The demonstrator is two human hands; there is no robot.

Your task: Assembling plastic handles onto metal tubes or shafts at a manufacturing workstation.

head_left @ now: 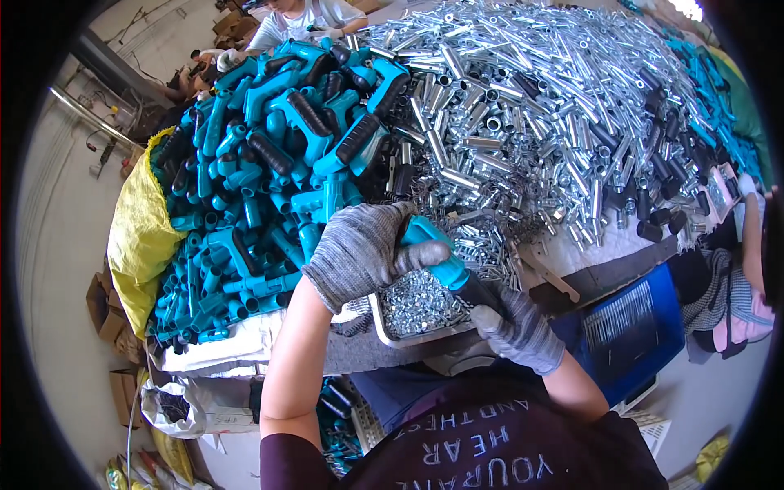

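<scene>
Workshop table (351, 353) was heaped w/ parts: loose teal housings (251, 211) to the left, shiny metal tubes (539, 98) to the far right, plus a yellow sack (139, 220) by the left edge. Co-worker (306, 16) was on the far side. At the near edge, approx. btwn the two piles, sat a white tray (381, 327) w/ small metal pcs.

Teal tool housing (451, 273) was held over the tray's far-right part. Long axis ran diag.: teal end pointed far left, black end near right.

L hand (359, 245), in a grey knit glove, had its grip closed round the teal part, thumb laid across the top. R hand (527, 333), same type glove, had its grip clamped on the black end, thumb on the near-left side; R fingertips partly hidden, so couldn't tell how far round they went.
</scene>
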